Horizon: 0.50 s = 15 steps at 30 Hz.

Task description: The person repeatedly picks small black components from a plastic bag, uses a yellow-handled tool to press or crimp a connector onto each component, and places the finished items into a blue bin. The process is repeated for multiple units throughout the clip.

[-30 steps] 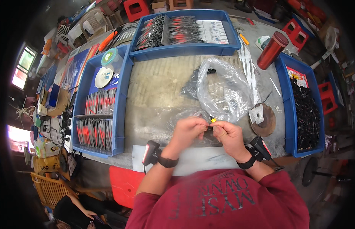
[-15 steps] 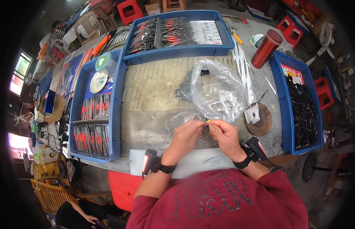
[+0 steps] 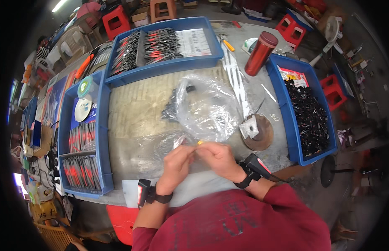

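Observation:
My left hand (image 3: 177,165) and my right hand (image 3: 219,160) meet over the near part of the table, fingertips pinched close together. A small yellow piece (image 3: 200,142) shows at the tips of my right fingers; the rest of it is hidden. Whatever my left fingers pinch is too small and covered to make out. Just beyond the hands lies an open clear plastic bag (image 3: 230,121), crumpled into a ring. Small black parts (image 3: 170,109) lie at its left side. A thin clear plastic sheet (image 3: 148,148) spreads beside my left hand.
Blue trays hold black-and-red pieces at the left (image 3: 106,146) and back (image 3: 161,69); another blue tray (image 3: 286,121) at the right holds small black parts. A red thermos (image 3: 258,58), a round brown disc (image 3: 265,136) and a yellow-handled tool (image 3: 228,45) sit on the table's right side.
The whole view has shifted, so the table and trays appear farther left. My hands remain pinched together near the bag, with the yellow piece still at my right fingertips.

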Available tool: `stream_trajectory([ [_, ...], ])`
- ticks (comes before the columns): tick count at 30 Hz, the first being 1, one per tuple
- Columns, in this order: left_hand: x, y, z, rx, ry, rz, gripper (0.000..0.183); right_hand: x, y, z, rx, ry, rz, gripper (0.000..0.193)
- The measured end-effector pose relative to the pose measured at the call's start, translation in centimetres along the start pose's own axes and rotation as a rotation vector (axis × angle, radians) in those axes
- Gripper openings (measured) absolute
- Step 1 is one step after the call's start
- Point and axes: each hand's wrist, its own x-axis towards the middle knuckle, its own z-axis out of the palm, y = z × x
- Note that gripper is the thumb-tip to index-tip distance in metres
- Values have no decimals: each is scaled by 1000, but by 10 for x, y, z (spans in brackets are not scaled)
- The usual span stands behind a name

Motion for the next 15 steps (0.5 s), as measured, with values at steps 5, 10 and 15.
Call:
stream_trajectory([
  [5,0,1,2,57,15,55,16,1,-2,-2,168,-83,290,19],
  [10,0,0,2,23,36,43,15,4,0,1,365,-80,510,22],
  [15,1,-6,1,-105,69,-18,15,3,3,2,549,-67,486,27],
])
